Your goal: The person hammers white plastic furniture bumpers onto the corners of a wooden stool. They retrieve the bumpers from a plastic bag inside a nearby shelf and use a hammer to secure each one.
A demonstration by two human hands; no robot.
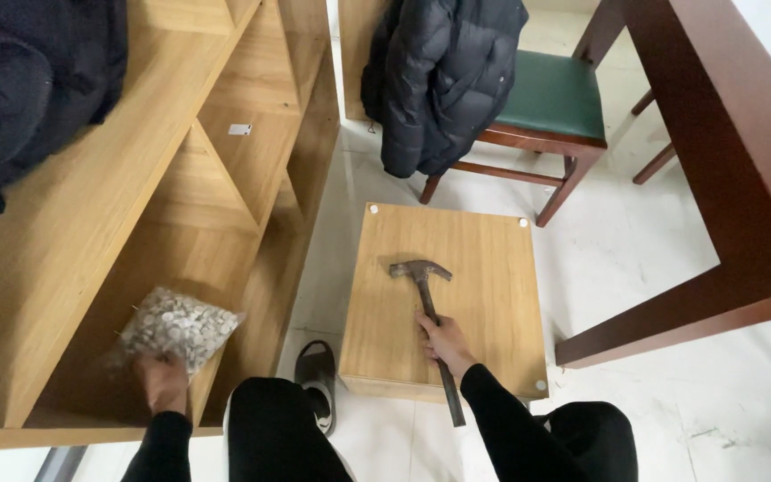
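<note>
Hammer (427, 308): my right hand (443, 341) clamped on its handle, head on the wooden board (484, 295).
Bag of screws (176, 326): my left hand (161, 382) pinching its lower edge, inside the shelf unit (91, 223).

Matt light wood panel (484, 268), dull metal hammer (423, 284), crinkly clear plastic bag (176, 326)

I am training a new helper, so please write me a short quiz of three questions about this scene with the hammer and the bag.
1. True or false: the right hand grips the hammer by its handle.
2. What does the left hand hold? A) a clear bag of small metal pieces B) a shoe C) a jacket
3. On what does the hammer head rest?

Key
1. True.
2. A: the bag sits inside the wooden shelf unit.
3. On the small wooden panel lying on the floor, near the green-seated chair.
</note>
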